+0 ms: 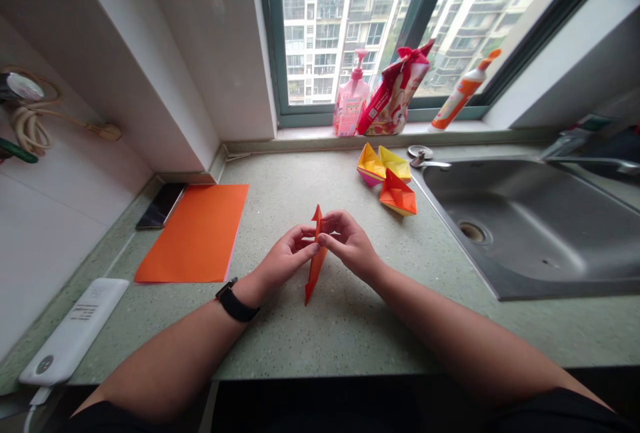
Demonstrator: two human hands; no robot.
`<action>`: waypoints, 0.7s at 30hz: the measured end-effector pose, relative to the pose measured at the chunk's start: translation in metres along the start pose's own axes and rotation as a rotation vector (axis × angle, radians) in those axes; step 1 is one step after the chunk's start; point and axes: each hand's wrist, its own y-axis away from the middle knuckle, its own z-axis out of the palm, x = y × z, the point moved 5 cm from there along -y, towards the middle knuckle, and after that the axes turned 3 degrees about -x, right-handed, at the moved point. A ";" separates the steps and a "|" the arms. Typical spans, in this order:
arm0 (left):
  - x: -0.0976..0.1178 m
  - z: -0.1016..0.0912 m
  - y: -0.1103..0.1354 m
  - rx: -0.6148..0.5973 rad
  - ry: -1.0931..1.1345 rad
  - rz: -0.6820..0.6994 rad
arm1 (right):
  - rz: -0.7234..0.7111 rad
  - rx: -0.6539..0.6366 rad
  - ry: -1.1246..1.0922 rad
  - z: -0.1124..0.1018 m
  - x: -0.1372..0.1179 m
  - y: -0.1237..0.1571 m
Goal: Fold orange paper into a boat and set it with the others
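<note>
A narrow folded piece of orange paper (315,269) stands on edge over the middle of the green speckled countertop (310,333). My left hand (286,256), with a black watch on its wrist, pinches the paper from the left. From the right, my right hand (350,241) grips the same piece, fingers curled round its upper part. Both hands meet at the paper's middle. The lower tip of the paper points toward me.
A flat orange sheet (197,233) lies left, a dark phone (161,206) beside it. Three folded paper boats (389,179) sit near the steel sink (530,226). A white power bank (75,329) lies front left. Bottles and a red bag (395,93) stand on the windowsill.
</note>
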 end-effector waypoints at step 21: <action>0.003 -0.003 0.001 -0.012 -0.078 0.030 | 0.001 -0.025 -0.066 -0.005 -0.003 -0.004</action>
